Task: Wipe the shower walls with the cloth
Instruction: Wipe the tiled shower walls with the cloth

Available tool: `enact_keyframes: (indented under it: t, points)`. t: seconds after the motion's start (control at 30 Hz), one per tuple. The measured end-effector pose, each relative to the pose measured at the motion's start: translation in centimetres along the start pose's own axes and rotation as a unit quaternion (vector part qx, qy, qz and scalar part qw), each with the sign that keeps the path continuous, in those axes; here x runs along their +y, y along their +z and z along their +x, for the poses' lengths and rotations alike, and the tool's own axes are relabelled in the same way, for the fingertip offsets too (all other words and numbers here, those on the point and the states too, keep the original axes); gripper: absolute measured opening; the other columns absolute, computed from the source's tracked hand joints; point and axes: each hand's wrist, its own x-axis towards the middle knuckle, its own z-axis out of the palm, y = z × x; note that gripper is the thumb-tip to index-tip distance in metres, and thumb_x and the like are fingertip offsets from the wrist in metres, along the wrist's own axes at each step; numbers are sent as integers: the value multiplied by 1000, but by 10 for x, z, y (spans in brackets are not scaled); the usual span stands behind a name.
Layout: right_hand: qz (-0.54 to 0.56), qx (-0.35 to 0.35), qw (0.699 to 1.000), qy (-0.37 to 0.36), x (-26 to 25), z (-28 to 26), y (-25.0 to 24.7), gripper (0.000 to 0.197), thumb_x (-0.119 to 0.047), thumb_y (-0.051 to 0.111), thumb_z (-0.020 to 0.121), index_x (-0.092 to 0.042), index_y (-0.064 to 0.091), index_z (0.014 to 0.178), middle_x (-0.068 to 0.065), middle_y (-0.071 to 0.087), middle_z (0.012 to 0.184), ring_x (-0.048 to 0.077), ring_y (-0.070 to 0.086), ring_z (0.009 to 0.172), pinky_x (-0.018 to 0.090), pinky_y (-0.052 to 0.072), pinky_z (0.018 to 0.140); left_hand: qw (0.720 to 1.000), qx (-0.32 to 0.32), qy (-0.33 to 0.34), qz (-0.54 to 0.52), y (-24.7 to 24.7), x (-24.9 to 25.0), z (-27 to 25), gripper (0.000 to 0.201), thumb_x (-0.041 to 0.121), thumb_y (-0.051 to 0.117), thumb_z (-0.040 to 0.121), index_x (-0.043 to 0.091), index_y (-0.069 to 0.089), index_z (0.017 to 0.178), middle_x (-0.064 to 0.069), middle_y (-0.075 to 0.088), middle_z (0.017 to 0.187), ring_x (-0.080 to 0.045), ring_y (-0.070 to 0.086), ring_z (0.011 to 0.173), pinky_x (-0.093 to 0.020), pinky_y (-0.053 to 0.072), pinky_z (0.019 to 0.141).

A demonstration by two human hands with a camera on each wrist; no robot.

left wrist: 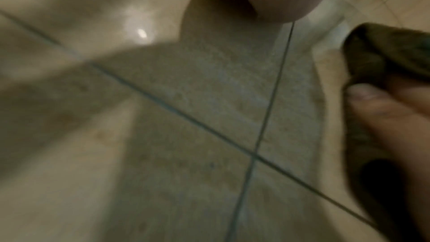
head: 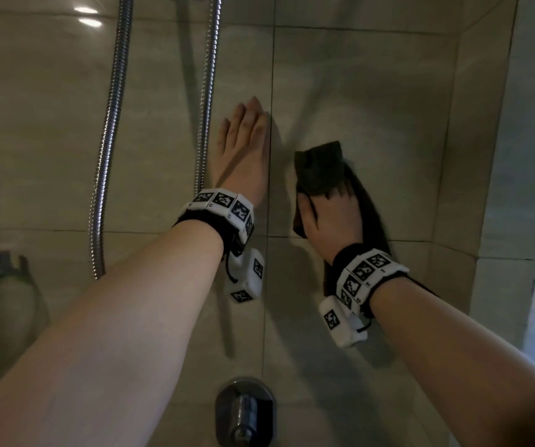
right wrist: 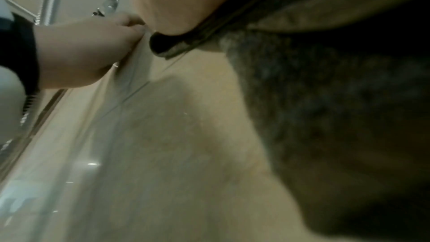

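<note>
Looking down from my head, I have my right hand pressing the dark cloth flat onto the beige tiled wall, while my left hand braces beside it, fingers straight and together. My left wrist view shows blurred tile and my right thumb pinning the cloth. My right wrist view shows cloth under my palm. No wiped streaks are visible (so progress is unclear); I judge most wall remains.

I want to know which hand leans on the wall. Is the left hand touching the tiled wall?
Touching. The head view shows the left hand laid flat, fingers straight, against the tiled wall.
</note>
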Motion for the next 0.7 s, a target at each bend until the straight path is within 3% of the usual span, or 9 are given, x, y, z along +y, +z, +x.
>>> enact_keyframes:
  t: [0.07,0.13,0.23,0.33,0.43,0.47,0.53,0.63,0.7]
  points:
    - [64,-31,997,-22,-9,-7,0,31,-11,50,92,2,63,116,25,64,112,42,59,104,48,43,96,998,-41,0,-41,-8,3,-13,57,0,38,95,7,27,151,-10,16,161,-25,9,149,-33,0,120]
    - [118,-88,989,-28,-19,-15,-3,33,-1,49,88,6,62,118,27,61,118,42,55,111,45,40,99,994,-62,-16,-83,-14,7,-28,55,-3,40,92,8,37,146,-11,28,156,-29,21,144,-37,15,119]
    - [231,-147,962,3,-40,-31,-11,29,6,46,88,6,61,114,20,64,113,31,57,106,31,41,88,982,-65,-58,-166,-21,15,-51,40,1,41,94,2,49,133,-17,47,137,-31,44,126,-34,33,107]
    - [344,-165,919,104,-57,-48,-11,23,2,45,92,2,61,108,8,61,96,19,55,91,28,43,79,936,-109,-178,-283,-36,24,-70,29,11,43,100,2,54,125,-14,56,119,-24,55,107,-20,37,89]
    - [410,-175,875,188,-68,-65,-2,18,0,47,93,3,61,104,10,64,94,16,58,86,27,46,78,882,-210,-273,-321,-44,25,-92,29,28,44,102,9,62,113,-5,60,106,-17,55,98,-21,40,75]
    - [427,-191,860,204,-72,-72,1,17,0,48,93,1,62,103,8,65,90,11,60,81,24,46,75,870,-234,-294,-320,-47,23,-102,31,34,44,102,12,63,110,-4,60,104,-17,55,97,-20,40,74]
    - [445,-243,830,232,-82,-84,5,15,1,50,93,-8,61,99,-2,62,79,-1,58,67,16,45,66,834,-281,-348,-322,-49,15,-124,42,48,43,99,15,63,116,-4,60,108,-19,56,101,-23,43,86]
    - [480,-309,772,280,-97,-106,11,18,2,49,94,-13,59,94,-2,60,78,9,59,72,20,48,69,780,-327,-415,-335,-48,3,-161,69,70,46,84,14,63,121,-7,61,123,-25,58,114,-37,41,106]
    - [504,-329,741,298,-106,-121,15,21,5,47,93,-11,60,92,-1,60,77,7,58,68,18,49,66,751,-308,-459,-363,-46,-6,-185,54,65,47,88,17,66,103,-10,65,118,-25,61,110,-39,46,101]
